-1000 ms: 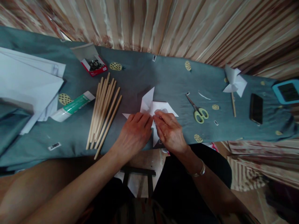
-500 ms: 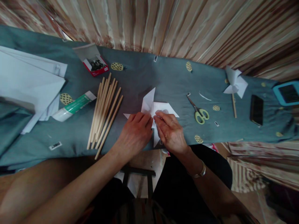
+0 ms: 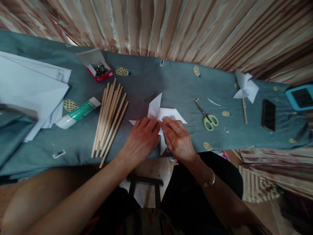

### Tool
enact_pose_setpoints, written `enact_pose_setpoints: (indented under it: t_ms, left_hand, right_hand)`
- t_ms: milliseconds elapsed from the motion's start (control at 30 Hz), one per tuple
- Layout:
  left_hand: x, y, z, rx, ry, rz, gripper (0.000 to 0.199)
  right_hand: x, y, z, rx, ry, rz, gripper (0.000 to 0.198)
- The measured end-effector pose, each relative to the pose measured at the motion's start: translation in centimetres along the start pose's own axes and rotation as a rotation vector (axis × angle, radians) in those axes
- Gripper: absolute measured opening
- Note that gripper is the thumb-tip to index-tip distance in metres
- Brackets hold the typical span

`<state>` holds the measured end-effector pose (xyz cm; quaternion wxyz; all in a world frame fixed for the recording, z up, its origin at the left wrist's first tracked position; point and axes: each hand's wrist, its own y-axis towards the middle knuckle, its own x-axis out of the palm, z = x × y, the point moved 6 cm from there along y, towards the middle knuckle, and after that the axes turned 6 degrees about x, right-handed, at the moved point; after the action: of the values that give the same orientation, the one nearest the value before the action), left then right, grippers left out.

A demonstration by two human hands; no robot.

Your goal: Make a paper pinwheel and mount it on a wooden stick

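A white paper pinwheel (image 3: 155,106) lies at the table's front edge, its blades pointing out around my hands. My left hand (image 3: 144,135) is closed on the pinwheel near its centre, the fingers bent and pressed down. My right hand (image 3: 178,137) meets it from the other side, thumb and fingertips pinched at the middle of the paper. What the right fingertips hold there is too small to make out. Both hands cover the pinwheel's centre. Left of my hands lie several wooden sticks (image 3: 110,117). Green-handled scissors (image 3: 207,117) rest to the right.
A red open box of small metal pins (image 3: 102,73), a green and white glue tube (image 3: 79,112) and white paper sheets (image 3: 31,85) are on the left. To the right are a finished pinwheel on a stick (image 3: 245,88), a black phone (image 3: 268,115) and a blue-framed device (image 3: 302,98).
Almost nothing differs. My fingertips have shifted slightly at the pinwheel's centre, and the view has moved a little.
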<state>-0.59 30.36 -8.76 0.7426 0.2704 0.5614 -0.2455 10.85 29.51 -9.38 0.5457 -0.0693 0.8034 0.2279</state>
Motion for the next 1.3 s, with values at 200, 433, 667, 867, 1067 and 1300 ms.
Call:
enact_pose_setpoints:
  t_ms: [200,433,667,867,1067,1300]
  left_hand:
    - [0.1,0.3,-0.1,-0.01,-0.017,-0.015,0.028]
    - [0.2,0.5,-0.2,-0.006,-0.024,-0.015,0.026]
    - [-0.2,0.6,-0.3,0.009,0.011,0.008,0.025]
    - [-0.5,0.5,-0.2,0.039,0.027,0.047,0.024]
    - [-0.5,0.6,0.1,0.016,0.033,0.039,0.031]
    - [-0.9,1.2,0.6,0.018,0.07,-0.031,0.029]
  right_hand:
    - [0.3,0.0,0.2,0.041,0.031,-0.062,0.04]
    - [0.3,-0.1,-0.2,0.004,0.012,-0.05,0.036]
    - [-1.7,0.3,0.3,0.038,0.069,0.079,0.031]
    - [-3.8,1.0,3.5,0.199,0.104,0.208,0.03]
    - [-3.9,2.2,5.4,0.277,0.17,0.197,0.034]
    - [-3.2,3.8,4.7,0.23,0.186,0.18,0.037]
